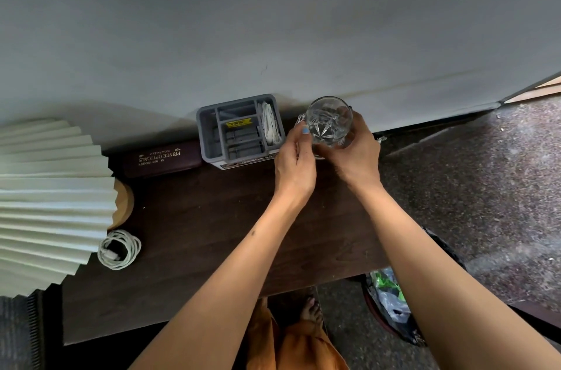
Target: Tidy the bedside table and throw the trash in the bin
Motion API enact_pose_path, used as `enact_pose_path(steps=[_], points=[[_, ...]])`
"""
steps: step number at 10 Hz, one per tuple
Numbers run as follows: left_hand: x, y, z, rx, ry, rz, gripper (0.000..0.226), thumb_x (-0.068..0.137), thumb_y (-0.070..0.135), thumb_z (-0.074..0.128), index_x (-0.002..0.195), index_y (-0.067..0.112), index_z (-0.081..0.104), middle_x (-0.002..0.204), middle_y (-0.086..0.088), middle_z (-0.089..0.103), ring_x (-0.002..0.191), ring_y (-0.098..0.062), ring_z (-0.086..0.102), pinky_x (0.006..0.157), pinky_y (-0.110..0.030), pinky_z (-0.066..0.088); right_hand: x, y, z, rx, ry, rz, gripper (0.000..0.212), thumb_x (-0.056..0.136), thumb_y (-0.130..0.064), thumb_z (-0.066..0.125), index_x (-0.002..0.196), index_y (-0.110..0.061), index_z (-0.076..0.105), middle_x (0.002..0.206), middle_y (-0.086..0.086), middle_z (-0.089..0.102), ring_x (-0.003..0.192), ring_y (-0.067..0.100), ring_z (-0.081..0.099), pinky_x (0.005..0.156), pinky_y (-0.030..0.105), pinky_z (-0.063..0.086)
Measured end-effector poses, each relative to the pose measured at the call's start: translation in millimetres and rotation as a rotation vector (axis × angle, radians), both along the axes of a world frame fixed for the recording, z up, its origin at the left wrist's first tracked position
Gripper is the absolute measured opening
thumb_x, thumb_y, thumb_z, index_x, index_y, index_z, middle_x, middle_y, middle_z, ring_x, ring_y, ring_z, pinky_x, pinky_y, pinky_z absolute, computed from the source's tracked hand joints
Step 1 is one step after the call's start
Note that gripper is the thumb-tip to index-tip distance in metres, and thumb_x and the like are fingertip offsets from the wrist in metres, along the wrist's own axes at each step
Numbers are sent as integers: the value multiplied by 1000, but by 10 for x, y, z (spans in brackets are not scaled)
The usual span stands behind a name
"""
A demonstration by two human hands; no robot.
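Observation:
A clear cut-glass mug [328, 120] stands at the back right of the dark wooden bedside table [194, 236], close to the wall. My left hand [295, 163] touches its left side with the thumb on the glass, and my right hand [355, 154] wraps its right side. Just left of the mug sits a grey organiser box [209, 133] with compartments that hold small items and folded paper. A maroon glasses case [162, 158] lies to the left of the box. A coiled white cable [120, 249] rests near the front left. The bin [391, 306], lined with a black bag, stands on the floor under my right forearm.
A pleated cream lampshade [45, 202] overhangs the table's left end, with its wooden base [124, 202] beneath. A grey wall [273, 51] runs right behind the table. Speckled floor [485, 187] lies to the right. My foot [311, 309] and orange clothing show below the table's front edge.

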State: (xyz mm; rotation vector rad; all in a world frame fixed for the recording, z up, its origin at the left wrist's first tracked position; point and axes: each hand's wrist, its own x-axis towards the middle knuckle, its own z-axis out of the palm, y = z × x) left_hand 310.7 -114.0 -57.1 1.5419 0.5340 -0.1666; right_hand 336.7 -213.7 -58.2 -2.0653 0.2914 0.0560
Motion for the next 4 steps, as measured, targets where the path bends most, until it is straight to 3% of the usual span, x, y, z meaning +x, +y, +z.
enact_pose_path(steps=[1, 2, 3, 4], points=[[-35, 33, 19, 10, 9, -1, 48, 97, 42, 34, 136, 17, 47, 139, -6, 52, 131, -20, 46, 109, -45, 38, 7, 7, 18, 7, 30, 14, 61, 63, -27, 83, 117, -21, 55, 87, -17, 62, 83, 0, 62, 67, 6, 46], [-148, 75, 34, 39, 23, -20, 48, 96, 44, 34, 135, 19, 48, 137, -5, 54, 130, -20, 47, 108, -46, 39, -1, 4, 30, -61, 79, 49, 62, 67, -25, 80, 122, -20, 50, 107, 0, 68, 100, 19, 64, 75, 22, 45], [-371, 146, 61, 90, 49, -14, 48, 95, 46, 35, 133, 21, 49, 135, -5, 56, 128, -22, 48, 107, -47, 40, -122, -1, 76, -63, 113, 34, 65, 73, -17, 74, 130, -16, 43, 119, 5, 65, 110, 23, 62, 91, 31, 49], [-761, 243, 7, 167, 31, 22, 43, 96, 39, 36, 130, 20, 52, 129, -1, 61, 121, -13, 55, 104, -39, 45, -427, 17, 52, -1, 77, -57, 57, 78, -8, 68, 130, -14, 45, 121, 7, 62, 108, 18, 62, 87, 21, 46]])
